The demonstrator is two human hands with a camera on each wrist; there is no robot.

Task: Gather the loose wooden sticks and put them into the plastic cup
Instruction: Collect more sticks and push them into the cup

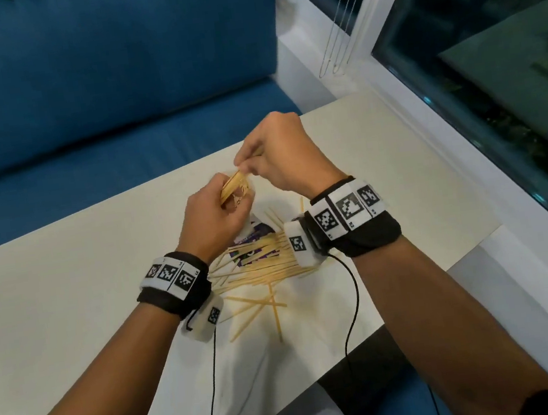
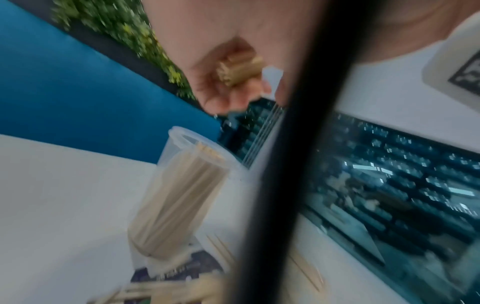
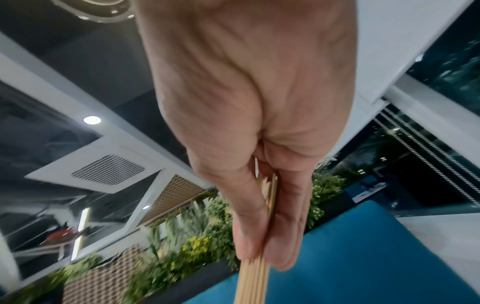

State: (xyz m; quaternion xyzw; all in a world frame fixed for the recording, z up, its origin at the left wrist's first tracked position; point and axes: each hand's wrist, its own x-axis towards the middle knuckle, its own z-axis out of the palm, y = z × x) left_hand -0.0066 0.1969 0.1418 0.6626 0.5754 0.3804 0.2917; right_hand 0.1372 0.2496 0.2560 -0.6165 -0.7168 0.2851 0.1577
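Both hands are raised over the white table (image 1: 70, 301) with one bundle of thin wooden sticks (image 1: 233, 186) between them. My left hand (image 1: 230, 199) grips the bundle's near end, fingers curled round it (image 2: 239, 70). My right hand (image 1: 246, 165) pinches the far end between thumb and fingers; the right wrist view shows the sticks (image 3: 255, 275) running out past the fingertips. A clear plastic cup (image 2: 182, 195) holding several sticks stands on the table below the left hand; the hands mostly hide it in the head view. Several loose sticks (image 1: 263, 269) lie scattered near my wrists.
A purple printed paper (image 1: 252, 241) lies under the loose sticks. A blue sofa (image 1: 96, 91) runs along the table's far side. A white window frame (image 1: 427, 119) and dark glass border the right edge. Black cables (image 1: 349, 301) hang from both wrist bands.
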